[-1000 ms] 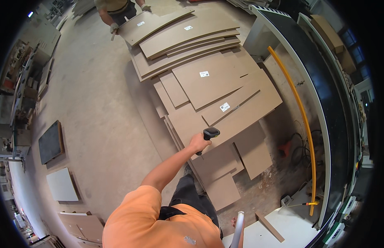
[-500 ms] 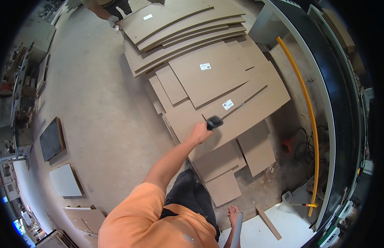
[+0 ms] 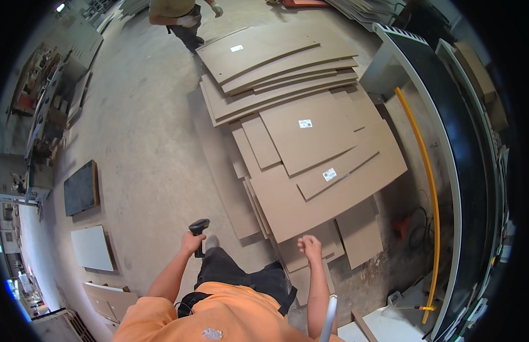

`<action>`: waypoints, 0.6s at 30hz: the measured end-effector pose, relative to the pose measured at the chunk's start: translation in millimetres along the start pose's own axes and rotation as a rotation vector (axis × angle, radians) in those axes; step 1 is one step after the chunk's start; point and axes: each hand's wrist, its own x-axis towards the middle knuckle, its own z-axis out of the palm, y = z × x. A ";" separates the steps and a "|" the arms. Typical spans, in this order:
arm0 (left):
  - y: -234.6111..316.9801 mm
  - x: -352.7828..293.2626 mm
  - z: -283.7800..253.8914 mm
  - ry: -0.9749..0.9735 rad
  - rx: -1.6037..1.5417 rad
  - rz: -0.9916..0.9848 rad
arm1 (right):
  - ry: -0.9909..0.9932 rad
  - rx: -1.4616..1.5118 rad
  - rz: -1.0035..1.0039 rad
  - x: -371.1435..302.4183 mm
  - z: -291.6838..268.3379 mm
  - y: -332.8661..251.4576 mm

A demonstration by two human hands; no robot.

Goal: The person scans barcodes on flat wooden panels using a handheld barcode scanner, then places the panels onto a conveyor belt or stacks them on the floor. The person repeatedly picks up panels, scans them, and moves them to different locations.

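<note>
From my remote post, I see my left hand (image 3: 190, 243) wrapped around the handle of a black handheld scanner (image 3: 200, 226) on the near left, while my right hand (image 3: 310, 248), fingers curled, is at the near edge of the stacked brown boards (image 3: 355, 183), though I can't tell whether it touches them. White labels (image 3: 329, 174) mark several boards, and a yellow pole (image 3: 419, 142) runs along the right. On the far left I have a gloved co-worker (image 3: 172, 9) standing beside the stack.
</note>
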 end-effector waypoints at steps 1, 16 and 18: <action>-6.0 14.7 -13.8 0.037 -0.076 0.004 | -0.029 -0.014 -0.005 12.2 27.6 -32.2; -36.6 273.1 -255.0 -0.004 -0.265 0.124 | -0.194 0.921 -0.055 292.1 540.2 -415.2; -56.6 279.8 -278.3 0.052 -0.308 0.082 | -0.029 1.085 0.023 318.0 562.5 -434.0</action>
